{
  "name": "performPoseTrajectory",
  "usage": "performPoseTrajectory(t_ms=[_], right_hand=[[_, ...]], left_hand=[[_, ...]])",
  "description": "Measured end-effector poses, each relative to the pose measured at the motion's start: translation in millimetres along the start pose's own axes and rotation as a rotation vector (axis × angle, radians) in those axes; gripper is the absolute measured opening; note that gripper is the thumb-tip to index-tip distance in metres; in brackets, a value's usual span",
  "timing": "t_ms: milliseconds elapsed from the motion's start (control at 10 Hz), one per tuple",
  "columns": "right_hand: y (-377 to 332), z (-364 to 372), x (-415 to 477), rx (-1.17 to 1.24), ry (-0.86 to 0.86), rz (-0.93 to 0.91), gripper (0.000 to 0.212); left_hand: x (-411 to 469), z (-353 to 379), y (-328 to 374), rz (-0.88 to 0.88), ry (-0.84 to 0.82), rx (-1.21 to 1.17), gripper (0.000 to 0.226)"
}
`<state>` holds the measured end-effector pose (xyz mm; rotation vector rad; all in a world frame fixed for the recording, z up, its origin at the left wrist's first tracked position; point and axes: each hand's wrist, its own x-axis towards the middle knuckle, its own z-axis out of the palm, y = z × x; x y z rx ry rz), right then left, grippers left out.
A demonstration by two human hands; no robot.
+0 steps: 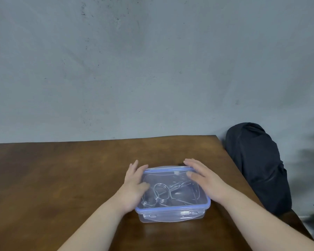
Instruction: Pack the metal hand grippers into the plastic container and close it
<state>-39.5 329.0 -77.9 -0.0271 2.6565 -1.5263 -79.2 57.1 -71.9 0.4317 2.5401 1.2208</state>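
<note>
both hands flat on the lidded container

at the lower centre of the frame, a clear plastic container [172,215] with a blue-rimmed lid [168,175] is sitting on a brown wooden table [62,169]. the lid is lying across the top of the container, and the front clip tabs are showing along the near edge; whether they are latched is hard to tell.

inside, seen through the clear lid, the metal hand grippers [161,193] are lying in a loose tangle of coiled rings and wire handles, mostly toward the left and middle of the box. how many there are cannot be told through the blur.

the left hand [134,187] is resting on the left side of the lid, palm down, fingers spread and reaching toward the far left corner, thumb lying over the clear top. it is open and flat, not gripping anything.

the right hand [203,180] is lying on the right side of the lid, also open and palm down, fingers stretching along the far right edge and thumb pointing inward across the top. so the container is sitting directly beneath and between the two hands, with both forearms coming in from the bottom corners of the frame.

at the right of the frame, a dark bundle of fabric [256,163] is leaning against the grey wall [152,69] just beyond the table edge.
</note>
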Motion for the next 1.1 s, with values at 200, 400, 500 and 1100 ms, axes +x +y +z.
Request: performPoseTrajectory(t_ms=[200, 400, 500, 1100], right_hand=[[-38.4, -16.1, -3.2, -0.891, -0.465, -0.105, 0.137], [-59.1, -3.9, -5.5, -1.048, -0.483, -0.079, 0.133], [-58.3, -0.5, -4.6, -1.059, -0.454, -0.106, 0.127], [-72.8, -31.9, -24.9, -0.581, -0.251, -0.15, 0.07]], left_hand=[[0.6, -16.9, 27.5, 0.166, -0.377, 0.801, 0.139], [-2.2, -10.0, 45.1, 0.154, -0.387, 0.887, 0.137], [-2.1, -7.5, 45.2, 0.173, -0.361, 0.894, 0.132], [-11.3, -41.8, 69.3, 0.11, -0.269, 0.313, 0.131]])
